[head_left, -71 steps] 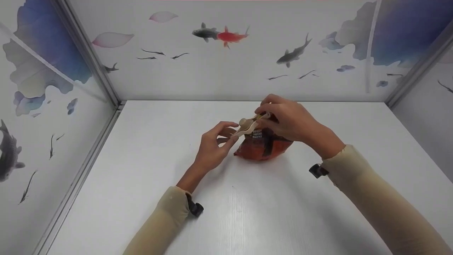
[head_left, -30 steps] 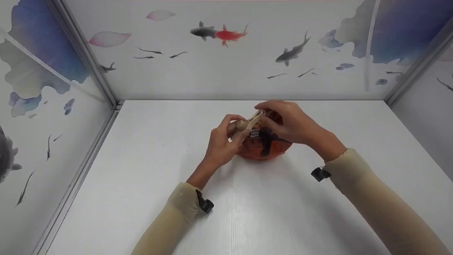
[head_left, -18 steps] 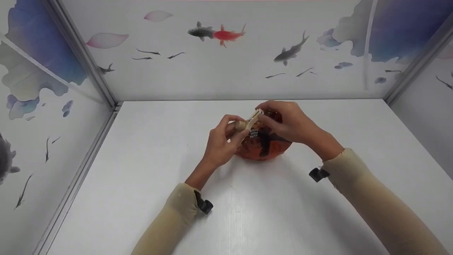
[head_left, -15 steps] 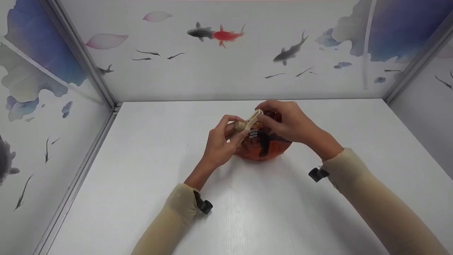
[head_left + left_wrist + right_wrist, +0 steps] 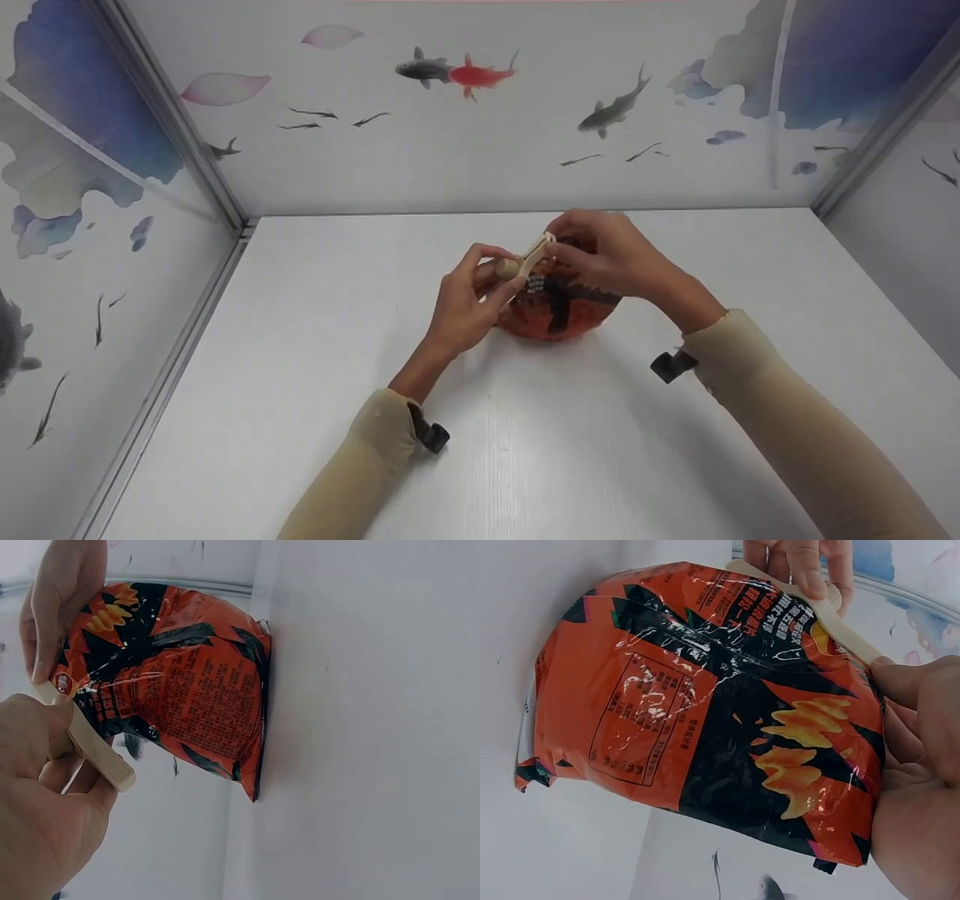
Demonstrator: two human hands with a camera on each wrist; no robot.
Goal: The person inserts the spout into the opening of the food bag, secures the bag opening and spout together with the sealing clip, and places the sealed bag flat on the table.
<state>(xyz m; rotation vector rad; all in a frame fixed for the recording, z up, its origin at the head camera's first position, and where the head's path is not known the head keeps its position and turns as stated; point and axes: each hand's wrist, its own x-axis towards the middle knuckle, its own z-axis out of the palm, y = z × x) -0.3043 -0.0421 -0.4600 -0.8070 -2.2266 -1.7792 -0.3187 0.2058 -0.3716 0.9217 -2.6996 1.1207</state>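
Observation:
A red and black chip bag stands on the table with its top gathered between both hands. Across that top lies a cream bag clip with a round tan knob. My left hand pinches the clip's near end, thumb in front and fingers behind around the knob. My right hand pinches its far end together with the bag's upper edge. In the right wrist view the clip runs along the bag's edge; the left wrist view shows its rounded end sticking out past the left fingers.
The white table stretches around the bag. Behind it rises a white back wall with painted fish, and a patterned side panel stands at left. Black wrist cameras sit on both sleeves.
Since the earliest frame my left hand has moved right and curled closer around the knob, and the clip has turned steeper. Over the last half second only the right hand shifts slightly.

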